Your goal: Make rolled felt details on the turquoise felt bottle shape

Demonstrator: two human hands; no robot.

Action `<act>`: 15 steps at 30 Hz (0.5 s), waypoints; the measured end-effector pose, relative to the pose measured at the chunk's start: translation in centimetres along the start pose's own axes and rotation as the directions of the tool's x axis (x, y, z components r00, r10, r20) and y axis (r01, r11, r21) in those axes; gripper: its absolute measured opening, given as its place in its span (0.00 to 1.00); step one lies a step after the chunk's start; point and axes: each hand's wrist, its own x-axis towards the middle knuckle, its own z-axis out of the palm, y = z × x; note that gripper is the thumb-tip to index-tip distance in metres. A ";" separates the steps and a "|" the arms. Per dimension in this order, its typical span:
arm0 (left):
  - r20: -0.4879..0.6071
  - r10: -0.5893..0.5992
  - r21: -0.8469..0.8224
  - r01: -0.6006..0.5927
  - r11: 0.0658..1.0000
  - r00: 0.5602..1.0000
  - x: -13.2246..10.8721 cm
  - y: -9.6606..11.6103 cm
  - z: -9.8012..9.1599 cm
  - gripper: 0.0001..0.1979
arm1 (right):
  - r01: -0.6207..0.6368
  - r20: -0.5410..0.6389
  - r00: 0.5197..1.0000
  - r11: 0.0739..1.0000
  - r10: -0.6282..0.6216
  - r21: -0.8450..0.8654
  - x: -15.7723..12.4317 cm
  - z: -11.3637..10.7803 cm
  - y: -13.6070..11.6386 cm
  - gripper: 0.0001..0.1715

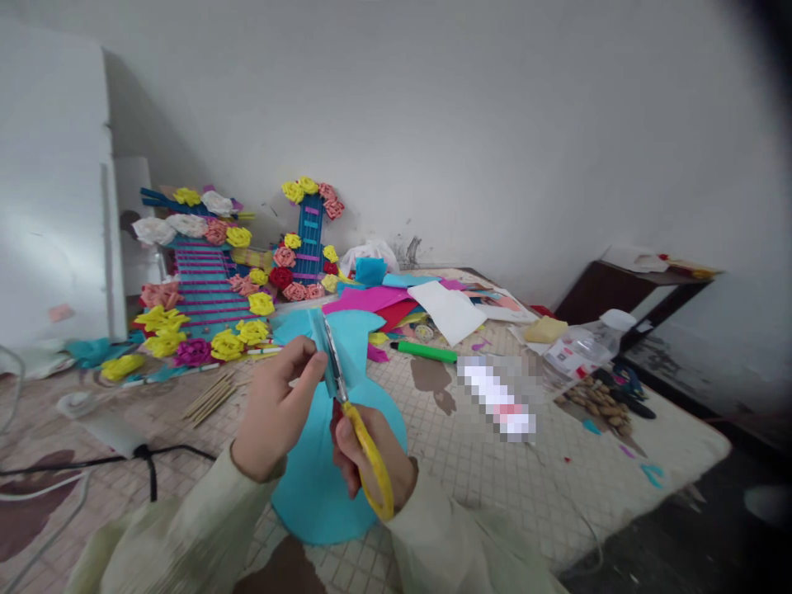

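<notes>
My left hand (276, 410) pinches the edge of a turquoise paper sheet (322, 487) and holds it up in front of me. My right hand (365, 462) grips yellow-handled scissors (365, 441) with its fingers through the loops. The scissor blades (332, 359) point away from me and lie along a narrow strip of the turquoise paper, close to my left fingertips. Both sleeves are pale green.
Paper-flower structures (216, 280) stand at the back left. Loose coloured sheets (396, 301), a green marker (426, 352), a plastic bottle (582, 346), wooden sticks (214, 398) and a glue gun with black cord (117, 437) lie on the tiled surface. A dark table (631, 289) is at right.
</notes>
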 end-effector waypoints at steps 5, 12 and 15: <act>-0.007 0.005 -0.013 -0.005 1.000 1.000 0.1 0.0 -0.1 0.11 | 0.000 0.021 1.000 1.000 0.001 -0.016 0.0 -0.1 0.1 0.30; -0.003 0.015 0.014 -0.015 1.000 1.000 0.1 -0.1 -0.1 0.12 | 0.008 0.005 1.000 0.999 -0.008 -0.031 0.0 -0.1 0.3 0.30; -0.011 0.013 0.011 -0.013 1.000 1.000 0.0 0.1 -0.1 0.13 | -0.018 0.018 1.000 0.999 0.017 0.031 0.0 0.0 0.3 0.31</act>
